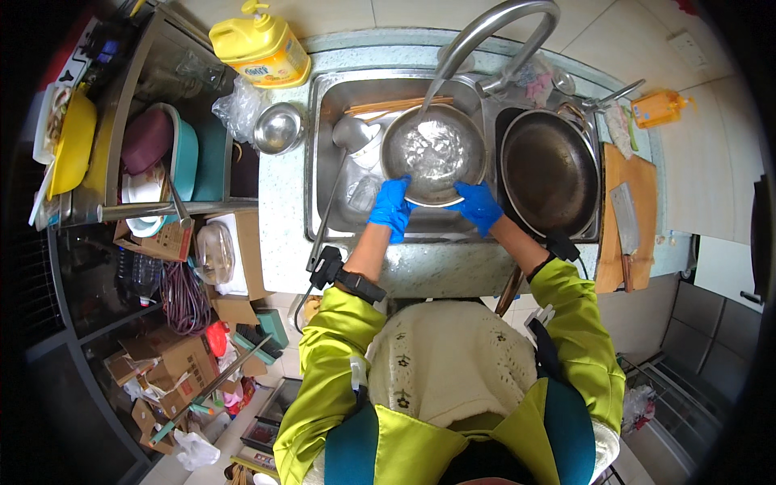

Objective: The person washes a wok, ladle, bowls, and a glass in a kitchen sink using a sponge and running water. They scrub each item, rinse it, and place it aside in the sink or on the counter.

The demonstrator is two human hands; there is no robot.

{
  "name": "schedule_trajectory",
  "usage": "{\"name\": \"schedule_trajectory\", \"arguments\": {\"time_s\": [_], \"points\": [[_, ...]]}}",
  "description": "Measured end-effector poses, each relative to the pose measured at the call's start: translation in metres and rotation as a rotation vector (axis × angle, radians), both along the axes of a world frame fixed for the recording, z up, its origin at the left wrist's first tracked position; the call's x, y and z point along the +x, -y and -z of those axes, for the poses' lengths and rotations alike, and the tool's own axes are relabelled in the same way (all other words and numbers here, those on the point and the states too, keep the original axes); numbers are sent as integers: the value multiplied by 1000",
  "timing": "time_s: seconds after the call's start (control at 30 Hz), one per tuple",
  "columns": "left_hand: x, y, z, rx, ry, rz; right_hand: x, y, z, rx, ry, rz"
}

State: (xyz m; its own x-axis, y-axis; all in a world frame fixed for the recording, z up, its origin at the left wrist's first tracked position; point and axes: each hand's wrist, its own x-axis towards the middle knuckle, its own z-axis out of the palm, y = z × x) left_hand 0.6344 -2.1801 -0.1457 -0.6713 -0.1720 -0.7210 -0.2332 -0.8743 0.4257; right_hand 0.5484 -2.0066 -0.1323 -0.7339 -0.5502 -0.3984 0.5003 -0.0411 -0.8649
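Note:
A round metal basin [401, 174] with rippling water in it is held under the faucet [465, 44], over the left bowl of the sink [323, 101]. My left hand [392, 208], in a blue glove, grips its near-left rim. On the near-right rim, my right hand [478, 208], gloved alike, is closed too. Beside the basin, a long-handled metal ladle [350, 134] leans across the sink's left edge. A white bowl [369, 152] and a clear glass [364, 194] lie in the sink, with several chopsticks [368, 107] behind.
In the right sink bowl sits a large dark wok [550, 174]. Further right, a cleaver [625, 217] lies on a wooden cutting board [610, 271]. A small metal bowl [278, 129] and a yellow pump jug [263, 52] stand left of the sink.

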Motion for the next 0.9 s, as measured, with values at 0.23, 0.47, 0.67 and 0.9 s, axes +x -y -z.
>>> {"name": "schedule_trajectory", "arguments": {"time_s": [0.23,0.47,0.67,0.9], "points": [[-43,65,-13,-650,-72,239,-67,23,-24,189,-811,-51],[-89,34,-110,-2285,-237,149,-103,67,-65,347,-1284,-113],[-96,41,-110,-2279,-318,360,-97,66,-62,526,-1391,-85],[-82,59,-19,-766,-89,-7,-57,56,-16,207,-491,318]]}}
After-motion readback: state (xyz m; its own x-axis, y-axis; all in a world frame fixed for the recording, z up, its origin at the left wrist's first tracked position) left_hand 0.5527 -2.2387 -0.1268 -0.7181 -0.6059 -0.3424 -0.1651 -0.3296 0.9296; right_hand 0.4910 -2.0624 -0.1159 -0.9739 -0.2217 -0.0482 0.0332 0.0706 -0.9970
